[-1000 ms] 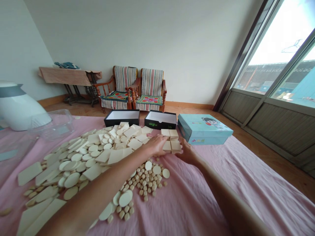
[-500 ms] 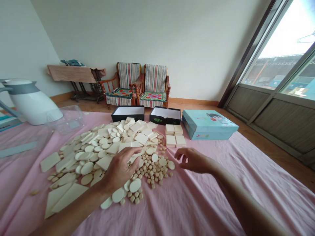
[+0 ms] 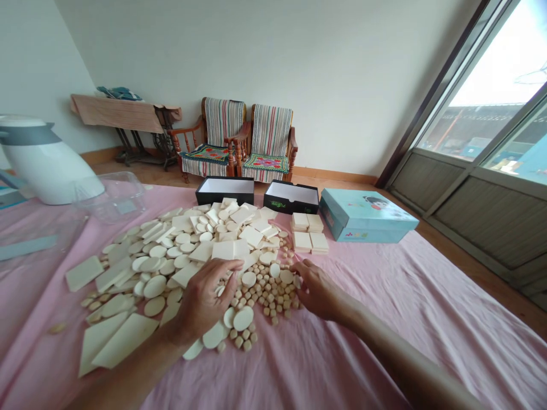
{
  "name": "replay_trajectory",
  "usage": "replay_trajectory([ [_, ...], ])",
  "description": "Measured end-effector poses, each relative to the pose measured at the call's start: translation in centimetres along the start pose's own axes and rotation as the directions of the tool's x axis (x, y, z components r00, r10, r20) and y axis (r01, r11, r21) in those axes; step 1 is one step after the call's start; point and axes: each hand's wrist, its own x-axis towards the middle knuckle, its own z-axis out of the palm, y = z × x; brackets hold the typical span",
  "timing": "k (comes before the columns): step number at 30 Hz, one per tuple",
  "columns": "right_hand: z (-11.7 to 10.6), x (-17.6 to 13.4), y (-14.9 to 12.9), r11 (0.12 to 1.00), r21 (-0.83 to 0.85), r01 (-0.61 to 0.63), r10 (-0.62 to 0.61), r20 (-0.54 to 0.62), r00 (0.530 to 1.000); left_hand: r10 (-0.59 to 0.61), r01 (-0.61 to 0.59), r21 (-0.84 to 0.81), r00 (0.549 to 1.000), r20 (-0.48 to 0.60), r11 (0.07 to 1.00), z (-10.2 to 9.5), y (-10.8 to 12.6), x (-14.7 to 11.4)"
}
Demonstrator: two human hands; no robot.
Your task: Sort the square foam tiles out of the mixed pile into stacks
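Observation:
My left hand [image 3: 209, 293] hovers palm-down over the near edge of a heap of pale wooden pieces, fingers curved and thumb a little apart; pale pieces show in the gap. My right hand [image 3: 318, 290] is at the right edge of the small wooden cubes [image 3: 267, 293], its fingertips closed on a round wooden disc [image 3: 298, 281], mostly covered by them. Between the hands, more discs [image 3: 249, 278] lie on the cubes. Square wooden tiles [image 3: 223, 250] and discs fill the heap to the left. Beyond my right hand stand small stacks of square tiles [image 3: 302, 241].
Two open black boxes [image 3: 225, 197] stand behind the heap, with a closed light-blue box [image 3: 367, 216] to their right. A white jug [image 3: 55, 165] and a clear plastic tray [image 3: 113, 196] are at the left. Pink cloth [image 3: 384, 285] covers the surface.
My right hand has moved left to the edge of the cubes and closed on a disc. My left thumb has come closer to the index finger. The view has shifted slightly.

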Motion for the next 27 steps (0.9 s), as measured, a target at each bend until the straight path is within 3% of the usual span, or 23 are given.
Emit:
replay_trajectory([
  [2,0.4,0.7,-0.4,0.999,0.019,0.029,-0.028,-0.028,0.999,0.06,-0.058,-0.033,0.995,0.078,0.998,-0.1,0.5,0.0],
  [4,0.8,1.6,-0.7,0.998,0.022,0.055,-0.054,-0.059,0.997,0.142,-0.125,-0.086,0.964,0.223,0.988,-0.3,1.0,0.0],
  [7,1.4,3.0,-0.8,0.998,0.012,0.067,-0.065,-0.085,0.994,0.259,-0.21,-0.155,0.856,0.449,0.965,-0.4,1.6,-0.2],
  [9,1.9,3.9,-1.0,0.998,0.007,0.062,-0.061,-0.104,0.993,0.306,-0.257,-0.167,0.795,0.524,0.952,-0.3,1.9,-0.4],
  [11,2.4,4.7,-1.1,0.999,-0.007,0.051,-0.051,-0.119,0.992,0.332,-0.296,-0.155,0.769,0.547,0.942,-0.2,2.3,-0.5],
  [18,2.7,7.0,-2.3,0.989,-0.145,-0.008,-0.006,-0.095,0.995,0.387,-0.404,-0.09,0.75,0.537,0.91,0.3,3.9,-0.2],
  [21,2.4,8.0,-3.0,0.988,-0.155,0.012,-0.034,-0.141,0.989,0.38,-0.415,-0.063,0.749,0.542,0.908,1.0,3.9,-0.2],
  [24,2.4,9.1,-4.0,0.985,-0.169,0.029,-0.057,-0.167,0.984,0.352,-0.39,-0.046,0.767,0.536,0.92,1.6,3.2,-0.3],
  [27,2.7,9.8,-4.9,0.986,-0.152,0.064,-0.081,-0.11,0.991,0.283,-0.344,0.023,0.807,0.518,0.939,2.1,2.3,-0.5],
])
